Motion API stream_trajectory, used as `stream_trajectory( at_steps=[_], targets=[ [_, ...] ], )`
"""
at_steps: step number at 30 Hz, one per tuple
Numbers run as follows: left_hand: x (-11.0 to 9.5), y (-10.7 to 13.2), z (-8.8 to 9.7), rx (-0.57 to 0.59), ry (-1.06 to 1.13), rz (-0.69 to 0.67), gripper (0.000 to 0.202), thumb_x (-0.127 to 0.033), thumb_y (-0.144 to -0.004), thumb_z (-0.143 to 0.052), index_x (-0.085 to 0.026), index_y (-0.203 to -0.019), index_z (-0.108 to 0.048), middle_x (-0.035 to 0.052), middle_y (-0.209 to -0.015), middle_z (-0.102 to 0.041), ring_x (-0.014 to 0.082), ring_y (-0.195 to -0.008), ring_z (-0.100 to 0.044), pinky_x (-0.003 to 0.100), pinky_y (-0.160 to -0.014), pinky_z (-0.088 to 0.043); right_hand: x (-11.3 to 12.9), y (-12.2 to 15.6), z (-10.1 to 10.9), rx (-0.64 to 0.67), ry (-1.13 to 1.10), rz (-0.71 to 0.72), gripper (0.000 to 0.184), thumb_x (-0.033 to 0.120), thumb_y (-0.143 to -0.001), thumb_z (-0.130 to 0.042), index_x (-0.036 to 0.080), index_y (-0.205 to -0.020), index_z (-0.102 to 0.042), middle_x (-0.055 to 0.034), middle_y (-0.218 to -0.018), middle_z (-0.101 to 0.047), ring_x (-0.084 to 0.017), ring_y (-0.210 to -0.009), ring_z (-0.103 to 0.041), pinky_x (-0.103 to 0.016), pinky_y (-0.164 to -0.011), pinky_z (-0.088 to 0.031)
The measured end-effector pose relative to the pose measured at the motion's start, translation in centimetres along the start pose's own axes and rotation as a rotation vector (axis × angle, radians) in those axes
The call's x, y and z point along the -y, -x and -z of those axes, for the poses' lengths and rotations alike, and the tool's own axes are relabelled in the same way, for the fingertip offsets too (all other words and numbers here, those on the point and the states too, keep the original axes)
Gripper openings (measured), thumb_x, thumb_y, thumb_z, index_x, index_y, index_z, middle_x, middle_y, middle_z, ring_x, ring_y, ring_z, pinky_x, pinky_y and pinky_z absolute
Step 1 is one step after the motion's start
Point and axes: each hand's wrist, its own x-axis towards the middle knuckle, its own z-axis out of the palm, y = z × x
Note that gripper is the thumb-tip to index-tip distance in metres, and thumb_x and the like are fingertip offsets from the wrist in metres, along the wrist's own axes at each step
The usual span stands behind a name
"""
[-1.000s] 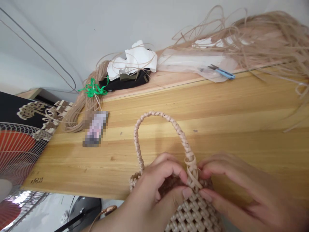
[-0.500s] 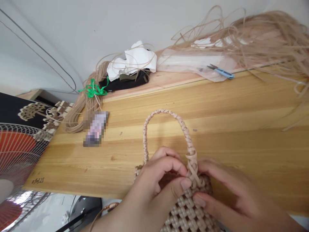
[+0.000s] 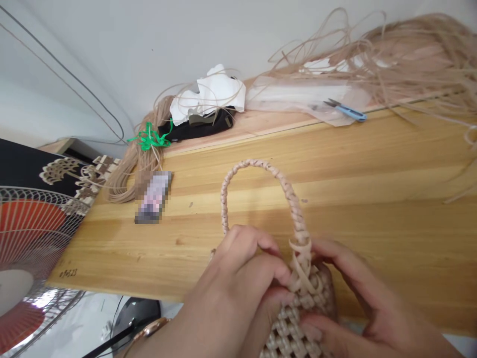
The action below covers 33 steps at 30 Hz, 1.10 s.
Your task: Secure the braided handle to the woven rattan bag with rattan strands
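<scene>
A beige woven bag rises from the bottom of the head view, its braided handle arching up over the table. Where the handle meets the rim, flat strands cross over one another. My left hand pinches the bag's rim and strands at this joint, thumb and fingers pressed together. On the other side, my right hand grips the bag's corner, thumb on the front and fingers behind the handle's base. The fingertips behind the bag are partly hidden.
Blue thread snips lie on a plastic sheet at the back. Loose strands spread at the back right. A coil of strands tied with green ribbon and a pixelated flat object lie left, near a fan.
The bag has tipped slightly, its handle base shifting right and down. My left fingers have closed in further at the joint. The whole view has shifted a little.
</scene>
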Motion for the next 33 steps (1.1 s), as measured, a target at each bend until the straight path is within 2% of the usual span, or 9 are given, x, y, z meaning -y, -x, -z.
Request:
stream_trajectory(
  at_steps=[3, 7, 11, 16, 20, 23, 25, 30, 33],
  targets=[
    [-0.3, 0.0, 0.4, -0.04, -0.062, 0.001, 0.01, -0.017, -0.081, -0.046, -0.022, -0.081, -0.055, 0.004, -0.091, -0.054, 0.0153, -0.083, -0.051, 0.024, -0.072, -0.042, 0.2, -0.1, -0.7, -0.011, 0.042, 0.042, 0.061, 0.033, -0.068, -0.065, 0.033, -0.122, -0.036, -0.002, -0.117, -0.057, -0.023, -0.099, -0.059, -0.028, -0.075, -0.054],
    [-0.7, -0.3, 0.8, -0.115, -0.134, -0.006, 0.008, -0.017, -0.081, -0.048, -0.021, -0.081, -0.055, 0.0034, -0.091, -0.053, 0.0153, -0.084, -0.051, 0.024, -0.074, -0.041, 0.7, -0.2, -2.0, 0.018, -0.026, -0.093, 0.08, 0.04, -0.068, -0.064, 0.024, -0.133, -0.019, -0.0102, -0.124, -0.053, -0.026, -0.108, -0.054, -0.033, -0.081, -0.052],
    [-1.6, -0.7, 1.5, -0.133, -0.151, 0.014, 0.007, -0.016, -0.08, -0.049, -0.021, -0.08, -0.055, 0.0035, -0.09, -0.053, 0.0152, -0.084, -0.05, 0.023, -0.072, -0.041, 1.4, -0.7, -2.4, -0.015, 0.117, -0.125, 0.08, 0.042, -0.067, -0.062, 0.024, -0.131, -0.018, -0.0118, -0.122, -0.054, -0.028, -0.108, -0.054, -0.038, -0.079, -0.053],
    [-3.1, -1.2, 3.1, -0.208, -0.189, 0.019, 0.009, -0.013, -0.079, -0.05, -0.02, -0.079, -0.055, 0.0036, -0.092, -0.053, 0.0156, -0.087, -0.049, 0.023, -0.072, -0.041, 3.1, -1.7, -2.0, -0.215, 0.308, -0.057, 0.078, 0.049, -0.065, -0.061, 0.024, -0.129, -0.024, -0.0128, -0.111, -0.06, -0.032, -0.094, -0.061, -0.043, -0.07, -0.055],
    [-3.5, -1.8, 4.4, -0.22, -0.222, -0.032, 0.011, -0.015, -0.079, -0.048, -0.021, -0.077, -0.057, 0.0045, -0.091, -0.055, 0.0176, -0.086, -0.051, 0.025, -0.071, -0.044, 3.9, -2.8, -1.7, -0.42, 0.45, 0.086, 0.074, 0.051, -0.068, -0.058, 0.02, -0.128, -0.027, -0.0166, -0.107, -0.06, -0.034, -0.09, -0.061, -0.045, -0.07, -0.053],
    [-3.4, -1.9, 4.8, -0.247, -0.251, -0.062, 0.012, -0.015, -0.08, -0.047, -0.022, -0.078, -0.057, 0.004, -0.091, -0.056, 0.018, -0.086, -0.052, 0.026, -0.071, -0.046, 3.1, -3.7, -1.7, -0.602, 0.572, 0.262, 0.069, 0.045, -0.069, -0.06, 0.018, -0.126, -0.032, -0.017, -0.107, -0.059, -0.034, -0.092, -0.06, -0.045, -0.071, -0.052],
    [-3.4, -1.8, 4.6, -0.259, -0.271, -0.052, 0.012, -0.014, -0.08, -0.046, -0.022, -0.081, -0.056, 0.0035, -0.091, -0.056, 0.0167, -0.086, -0.052, 0.025, -0.073, -0.046, 2.1, -4.2, -1.8, -0.688, 0.622, 0.31, 0.065, 0.041, -0.068, -0.063, 0.019, -0.124, -0.037, -0.0155, -0.106, -0.06, -0.033, -0.09, -0.06, -0.045, -0.071, -0.052],
    [-2.6, -1.4, 3.6, -0.252, -0.241, -0.033, 0.012, -0.011, -0.082, -0.046, -0.02, -0.084, -0.054, 0.0031, -0.089, -0.056, 0.0136, -0.086, -0.052, 0.021, -0.073, -0.045, 0.2, -4.5, -2.0, -0.787, 0.6, 0.423, 0.058, 0.028, -0.068, -0.066, 0.02, -0.12, -0.042, -0.0139, -0.109, -0.057, -0.032, -0.095, -0.057, -0.047, -0.08, -0.047],
    [-1.7, -0.9, 3.1, -0.231, -0.245, -0.054, 0.011, -0.009, -0.079, -0.047, -0.018, -0.08, -0.054, 0.0036, -0.087, -0.057, 0.0136, -0.083, -0.053, 0.021, -0.072, -0.045, -0.4, -4.1, -2.0, -0.798, 0.578, 0.501, 0.055, 0.016, -0.069, -0.064, 0.023, -0.119, -0.043, -0.0122, -0.113, -0.054, -0.031, -0.101, -0.054, -0.046, -0.086, -0.044]
  ],
)
